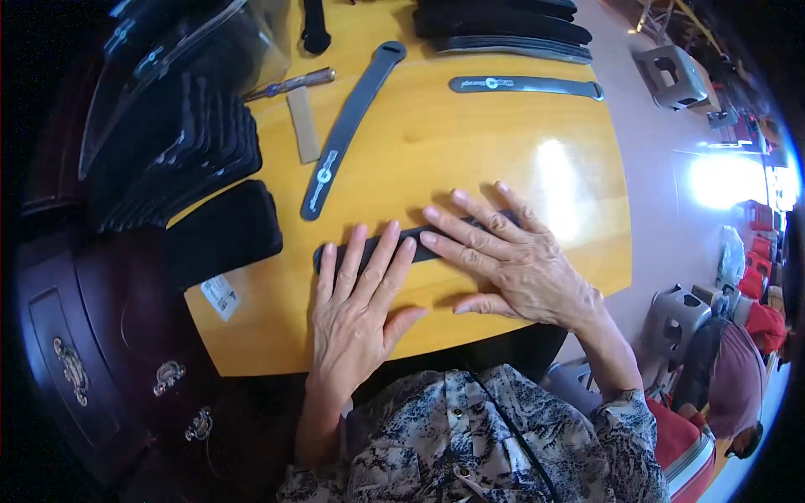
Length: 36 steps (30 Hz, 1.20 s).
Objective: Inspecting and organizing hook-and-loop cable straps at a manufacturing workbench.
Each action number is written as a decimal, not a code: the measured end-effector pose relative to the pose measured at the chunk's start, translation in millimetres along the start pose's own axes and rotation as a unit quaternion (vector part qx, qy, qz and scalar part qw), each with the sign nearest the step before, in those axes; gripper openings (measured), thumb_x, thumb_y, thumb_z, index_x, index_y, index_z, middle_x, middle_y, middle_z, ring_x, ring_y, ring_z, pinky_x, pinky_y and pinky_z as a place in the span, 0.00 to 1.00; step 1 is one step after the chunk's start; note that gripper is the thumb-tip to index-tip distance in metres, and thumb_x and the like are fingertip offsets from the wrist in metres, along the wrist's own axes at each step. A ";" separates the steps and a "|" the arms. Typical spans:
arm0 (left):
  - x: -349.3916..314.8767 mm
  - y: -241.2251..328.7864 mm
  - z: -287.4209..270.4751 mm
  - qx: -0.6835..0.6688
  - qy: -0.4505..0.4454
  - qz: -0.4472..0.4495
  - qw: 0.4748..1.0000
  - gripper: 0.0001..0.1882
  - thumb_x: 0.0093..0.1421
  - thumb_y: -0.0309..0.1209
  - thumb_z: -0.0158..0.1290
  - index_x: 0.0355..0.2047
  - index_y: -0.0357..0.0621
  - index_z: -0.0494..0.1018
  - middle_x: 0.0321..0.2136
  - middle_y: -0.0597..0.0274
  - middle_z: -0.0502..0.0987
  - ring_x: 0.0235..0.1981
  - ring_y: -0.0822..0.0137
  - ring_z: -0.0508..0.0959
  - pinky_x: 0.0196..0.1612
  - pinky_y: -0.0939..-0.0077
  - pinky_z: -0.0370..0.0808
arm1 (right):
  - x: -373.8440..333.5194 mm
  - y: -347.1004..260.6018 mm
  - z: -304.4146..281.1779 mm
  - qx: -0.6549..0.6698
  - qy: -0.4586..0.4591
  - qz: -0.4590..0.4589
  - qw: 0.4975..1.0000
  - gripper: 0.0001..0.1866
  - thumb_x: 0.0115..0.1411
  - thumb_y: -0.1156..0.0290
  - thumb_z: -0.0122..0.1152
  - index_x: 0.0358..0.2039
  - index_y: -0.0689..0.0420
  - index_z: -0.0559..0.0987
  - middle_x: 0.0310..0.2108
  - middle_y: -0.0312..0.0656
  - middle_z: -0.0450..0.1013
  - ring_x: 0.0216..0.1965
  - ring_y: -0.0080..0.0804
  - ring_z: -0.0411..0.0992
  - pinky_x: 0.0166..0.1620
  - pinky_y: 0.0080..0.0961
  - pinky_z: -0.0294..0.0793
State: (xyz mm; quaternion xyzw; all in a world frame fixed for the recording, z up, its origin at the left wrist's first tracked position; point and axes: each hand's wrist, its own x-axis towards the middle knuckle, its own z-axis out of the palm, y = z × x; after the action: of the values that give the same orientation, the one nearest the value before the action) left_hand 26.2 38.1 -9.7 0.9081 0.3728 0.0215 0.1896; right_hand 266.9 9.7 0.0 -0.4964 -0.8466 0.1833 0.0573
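A long dark strap (pixel 428 235) lies flat across the yellow wooden table (pixel 470 151). My left hand (pixel 360 306) rests palm down on the strap's left part, fingers spread. Beside it, my right hand (pixel 507 260) presses flat on the strap's right part, fingers pointing left. Most of the strap is hidden under both hands. Neither hand grips anything.
Two more grey straps (pixel 348 130) (pixel 524 85) lie further back. A stack of dark pieces (pixel 180 151) and a black pad (pixel 222 230) sit at the left, with a metal-handled tool (pixel 289 84) and a tan strip (pixel 303 126). More stacked straps (pixel 503 25) are at the far edge. Plastic stools (pixel 671 75) stand right.
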 end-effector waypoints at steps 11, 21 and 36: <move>2.5 3.8 -4.2 0.010 -0.004 0.001 1.000 0.35 0.61 0.53 0.45 0.65 0.51 0.57 0.67 0.64 0.53 0.69 0.55 0.50 0.67 0.52 0.44 | -2.1 12.7 -10.2 0.043 -0.018 -0.006 0.999 0.39 0.58 0.39 0.45 0.67 0.43 0.57 0.69 0.31 0.49 0.70 0.32 0.46 0.70 0.43 0.41; -0.6 1.1 -5.0 -0.028 0.008 -0.005 1.000 0.37 0.59 0.47 0.51 0.66 0.50 0.56 0.68 0.58 0.52 0.69 0.51 0.48 0.68 0.48 0.41 | 20.1 98.8 -33.0 -0.136 0.240 0.203 0.939 0.21 0.60 0.71 0.55 0.55 0.51 0.72 0.55 0.39 0.68 0.52 0.41 0.67 0.55 0.35 0.68; -38.8 28.5 -2.7 -0.307 0.322 0.006 0.896 0.15 0.66 0.29 0.46 0.48 0.35 0.75 0.51 0.48 0.74 0.58 0.50 0.70 0.60 0.59 0.65 | -53.5 29.9 -45.8 0.078 0.161 0.375 0.910 0.16 0.56 0.74 0.60 0.46 0.59 0.73 0.32 0.42 0.75 0.33 0.39 0.74 0.36 0.33 0.72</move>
State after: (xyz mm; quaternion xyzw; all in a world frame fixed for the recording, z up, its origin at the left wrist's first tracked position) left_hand 16.8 -6.1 7.0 0.7507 0.3827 0.4267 0.3285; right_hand 331.0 -11.6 35.9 -0.7940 -0.5604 0.1746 0.1584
